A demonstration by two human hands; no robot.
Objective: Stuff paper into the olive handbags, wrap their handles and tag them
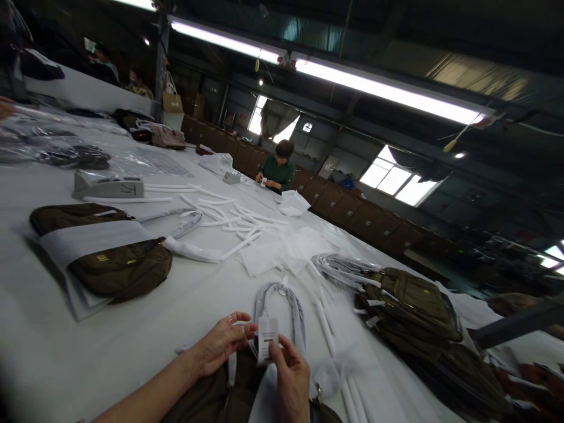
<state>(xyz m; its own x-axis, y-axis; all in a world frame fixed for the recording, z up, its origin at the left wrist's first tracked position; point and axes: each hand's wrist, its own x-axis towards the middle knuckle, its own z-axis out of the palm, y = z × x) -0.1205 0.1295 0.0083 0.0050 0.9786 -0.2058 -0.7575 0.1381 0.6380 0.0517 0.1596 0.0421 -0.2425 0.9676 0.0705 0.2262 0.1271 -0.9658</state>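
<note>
My right grip: my right hand (293,373) is clamped on the lower edge of a white printed tag (267,339), thumb in front.
My left grip: my left hand (220,345) is partly open, thumb and fingertips apart, beside the tag's left edge (whether they touch it, I cannot tell).
Under my hands: a dark brown bag (207,399), its wrapped handle (297,317) looping beyond the tag.
Right of me: more brown bags (416,299) on the white surface (185,311).
Left of me: a brown bag with a white wrap (97,238).
Farther: loose white strips (214,211), then a person in green (282,171).
</note>
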